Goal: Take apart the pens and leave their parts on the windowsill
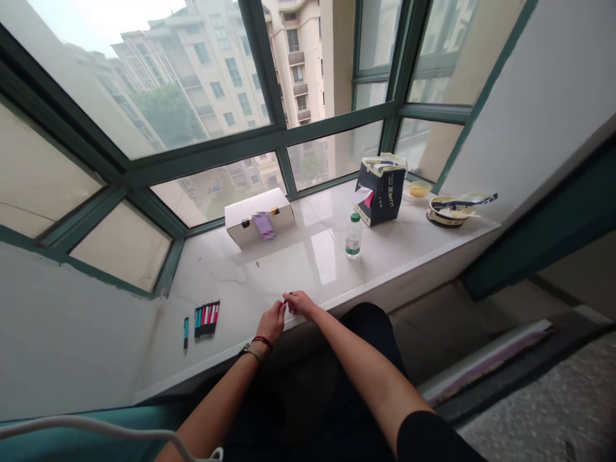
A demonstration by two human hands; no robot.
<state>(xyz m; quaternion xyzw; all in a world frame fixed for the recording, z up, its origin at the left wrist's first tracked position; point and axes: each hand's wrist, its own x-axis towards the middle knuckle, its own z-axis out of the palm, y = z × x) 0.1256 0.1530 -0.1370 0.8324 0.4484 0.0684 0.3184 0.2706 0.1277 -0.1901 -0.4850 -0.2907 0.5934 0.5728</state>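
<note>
My left hand (273, 321) and my right hand (300, 303) meet above the front edge of the windowsill. Both are closed with fingertips pinched on a small red and black pen (285, 301), most of which the fingers cover. To the left, several teal and red pens (206, 320) with black grips lie side by side in a row. A single teal pen (186, 332) lies just left of that row, apart from it.
A white box (260, 215) stands against the window. Right of the middle are a clear bottle with a green cap (353, 237) and a dark paper bag (385, 192). Farther right sit a round bowl (445, 215) and a yellow lid-like dish (419, 188). A white cable (96, 427) crosses the lower left.
</note>
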